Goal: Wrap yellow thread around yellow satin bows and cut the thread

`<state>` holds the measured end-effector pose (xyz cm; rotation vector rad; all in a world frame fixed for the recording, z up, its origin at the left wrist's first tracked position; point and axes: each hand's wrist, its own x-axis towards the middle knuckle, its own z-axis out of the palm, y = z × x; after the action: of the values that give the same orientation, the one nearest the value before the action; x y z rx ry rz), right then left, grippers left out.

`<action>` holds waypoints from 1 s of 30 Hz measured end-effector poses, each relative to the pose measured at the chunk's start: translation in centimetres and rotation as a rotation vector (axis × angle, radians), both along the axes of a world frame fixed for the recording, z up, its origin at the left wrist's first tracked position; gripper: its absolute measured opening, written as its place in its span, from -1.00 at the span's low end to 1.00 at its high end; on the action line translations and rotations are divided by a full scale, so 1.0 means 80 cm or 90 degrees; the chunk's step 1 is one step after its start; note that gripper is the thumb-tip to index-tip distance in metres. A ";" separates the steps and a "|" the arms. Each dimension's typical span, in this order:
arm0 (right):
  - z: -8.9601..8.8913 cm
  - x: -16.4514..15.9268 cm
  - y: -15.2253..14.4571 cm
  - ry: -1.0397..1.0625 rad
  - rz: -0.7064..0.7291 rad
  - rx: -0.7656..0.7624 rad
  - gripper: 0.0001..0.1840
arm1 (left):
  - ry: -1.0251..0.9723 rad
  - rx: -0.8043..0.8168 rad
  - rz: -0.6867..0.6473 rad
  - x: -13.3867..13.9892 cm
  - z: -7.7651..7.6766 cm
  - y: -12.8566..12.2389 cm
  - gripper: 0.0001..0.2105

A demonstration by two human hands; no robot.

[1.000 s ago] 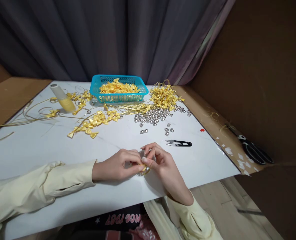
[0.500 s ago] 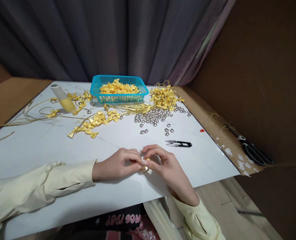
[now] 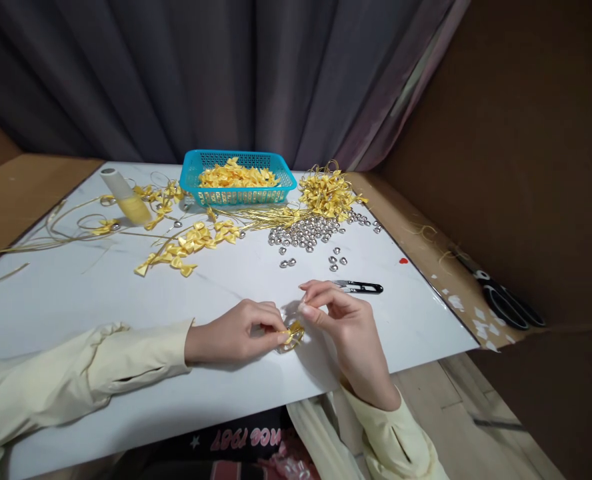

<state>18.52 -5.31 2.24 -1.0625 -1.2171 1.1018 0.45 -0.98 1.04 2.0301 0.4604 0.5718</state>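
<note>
Left hand (image 3: 240, 331): fingers curled, thumb and forefinger closed on the near edge of a small yellow bow.
Yellow bow (image 3: 295, 331): between the two hands, at the left fingertips, a golden loop about it, low over the white table (image 3: 216, 393).
Right hand (image 3: 352, 328): just beyond the bow and apart from it, thumb and forefinger drawn together; whether they grip a fine thread cannot be told.
Thread snips (image 3: 363, 287): just past the right hand's fingers, which partly hide the blades.
Silver beads (image 3: 303, 233): scattered ahead of both hands.
Loose bows (image 3: 196, 241): ahead of the left hand.
Blue basket (image 3: 246, 193): farther ahead, holding more yellow bows.
</note>
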 end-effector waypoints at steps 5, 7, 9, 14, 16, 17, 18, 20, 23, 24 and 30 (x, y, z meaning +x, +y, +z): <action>0.004 0.007 0.003 -0.003 -0.038 0.016 -0.86 | 0.027 0.004 -0.013 -0.001 -0.001 0.000 -0.76; 0.005 0.008 0.003 -0.002 -0.051 0.014 -0.86 | 0.030 0.011 -0.017 -0.001 -0.002 0.000 -0.77; 0.006 0.009 0.003 -0.003 -0.061 0.014 -0.87 | 0.031 0.019 -0.021 0.000 -0.003 0.000 -0.77; 0.009 0.011 0.003 0.013 -0.079 0.026 -0.87 | 0.030 0.032 -0.032 0.000 -0.006 0.000 -0.77; 0.011 0.012 0.003 0.024 -0.086 0.032 -0.86 | 0.030 0.037 -0.037 -0.001 -0.005 0.000 -0.77; 0.011 0.012 0.003 0.027 -0.090 0.035 -0.86 | 0.030 0.039 -0.040 -0.001 -0.005 0.000 -0.77; 0.011 0.012 0.003 0.027 -0.092 0.035 -0.86 | 0.030 0.040 -0.042 -0.001 -0.005 0.000 -0.77; 0.012 0.013 0.003 0.025 -0.098 0.032 -0.86 | 0.031 0.040 -0.045 -0.002 -0.005 0.000 -0.76; 0.013 0.013 0.002 0.025 -0.105 0.021 -0.86 | 0.032 0.035 -0.046 -0.001 -0.005 0.001 -0.76; 0.013 0.013 0.002 0.031 -0.108 0.020 -0.86 | 0.034 0.031 -0.044 -0.001 -0.005 0.001 -0.76; 0.016 0.013 -0.001 0.046 -0.109 0.019 -0.85 | 0.048 0.018 -0.038 -0.001 -0.004 0.000 -0.77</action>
<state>19.57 -5.37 3.54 -1.0742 -1.0626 0.9781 0.35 -0.94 0.69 2.0912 0.4368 0.4695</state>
